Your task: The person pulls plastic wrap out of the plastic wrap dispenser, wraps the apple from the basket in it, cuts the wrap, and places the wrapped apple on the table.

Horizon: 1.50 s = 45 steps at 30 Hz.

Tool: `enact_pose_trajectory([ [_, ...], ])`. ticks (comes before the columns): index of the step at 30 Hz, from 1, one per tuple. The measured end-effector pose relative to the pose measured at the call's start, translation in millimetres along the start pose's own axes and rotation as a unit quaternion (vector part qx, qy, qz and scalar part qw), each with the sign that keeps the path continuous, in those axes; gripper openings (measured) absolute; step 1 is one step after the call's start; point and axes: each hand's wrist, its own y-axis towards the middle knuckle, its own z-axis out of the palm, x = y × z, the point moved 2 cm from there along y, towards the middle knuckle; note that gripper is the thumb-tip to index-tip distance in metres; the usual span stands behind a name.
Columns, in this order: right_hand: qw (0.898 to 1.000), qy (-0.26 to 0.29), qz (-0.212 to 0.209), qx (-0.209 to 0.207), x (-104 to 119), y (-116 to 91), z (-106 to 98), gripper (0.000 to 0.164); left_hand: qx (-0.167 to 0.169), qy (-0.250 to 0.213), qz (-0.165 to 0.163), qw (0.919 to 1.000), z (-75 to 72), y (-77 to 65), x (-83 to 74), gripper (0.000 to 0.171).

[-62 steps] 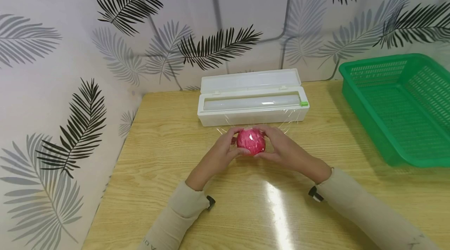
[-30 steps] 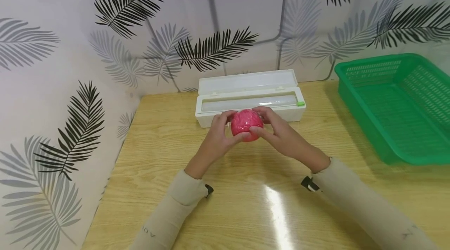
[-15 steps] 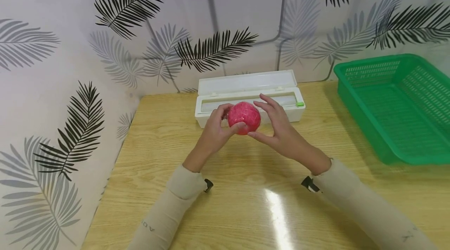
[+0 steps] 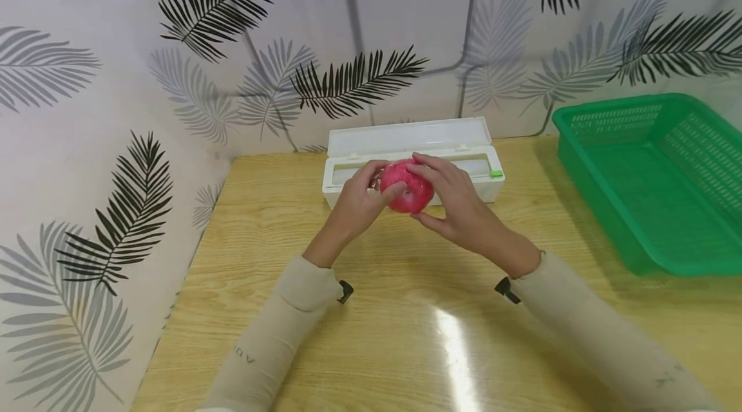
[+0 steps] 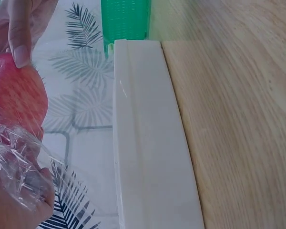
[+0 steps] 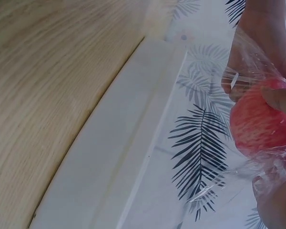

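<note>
A red apple (image 4: 418, 196) is held up in both hands in front of the white box, its stem-end dimple facing the head camera. Clear plastic film (image 5: 19, 162) clings to it, bunched and crinkled at its sides; the right wrist view shows loose film (image 6: 250, 52) there too. My left hand (image 4: 358, 205) grips the apple's left side, thumb across its face. On the other side my right hand (image 4: 460, 209) holds it between fingertips on top and a thumb below. In the right wrist view the apple (image 6: 255, 124) hangs beside the box front.
Behind the hands, against the patterned wall, stands a long white box (image 4: 493, 190) with its lid (image 4: 408, 135) raised, a film roll inside and a green slider (image 4: 495, 174) at the right. A green plastic basket (image 4: 623, 219) sits on the wooden table (image 4: 255, 257) at right.
The apple has been lifted from near the table towards the box and turned, so its dimple now shows. My right fingers came away half a second ago and grip it again now.
</note>
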Motion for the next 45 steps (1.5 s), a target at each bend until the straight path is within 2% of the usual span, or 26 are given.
enact_pose_trajectory([
  [7,1.000,0.001,-0.007,0.004,-6,8,1,0.086,-0.010,0.019,-0.008,0.9997,-1.7,6.1,-5.3,0.054],
  [13,0.999,0.013,-0.029,-0.013,-9,13,2,0.085,-0.016,0.031,-0.016,0.9993,-3.1,8.3,-9.5,0.057],
  [18,0.999,0.032,-0.015,-0.005,-11,13,1,0.084,-0.002,0.023,-0.026,0.9994,-4.3,8.8,-9.7,0.057],
  [23,0.999,0.047,-0.004,-0.010,-15,12,1,0.086,0.012,0.020,-0.016,0.9996,-7.0,7.2,-9.1,0.059],
  [26,0.998,0.053,-0.003,-0.021,-17,13,1,0.085,0.005,0.045,-0.006,0.9989,-8.9,5.6,-9.6,0.060],
  [29,0.998,0.055,0.001,-0.031,-18,13,1,0.085,-0.015,0.091,0.001,0.9957,-11.1,2.9,-10.3,0.063],
  [31,0.998,0.057,0.009,-0.032,-18,14,0,0.085,-0.028,0.114,0.017,0.9929,-12.8,0.8,-11.8,0.064],
  [33,0.998,0.059,0.021,-0.030,-19,15,-1,0.084,-0.042,0.121,0.051,0.9904,-14.5,-1.0,-14.1,0.062],
  [36,0.996,0.071,0.042,-0.030,-21,17,-3,0.083,-0.049,0.116,0.126,0.9839,-16.4,-2.6,-20.1,0.061],
  [40,0.993,0.091,0.070,-0.034,-19,22,-7,0.083,-0.048,0.123,0.216,0.9674,-16.6,-2.9,-27.4,0.066],
  [45,0.986,0.135,0.092,-0.031,-1,33,-19,0.079,-0.049,0.131,0.266,0.9539,-16.7,-2.5,-30.0,0.071],
])
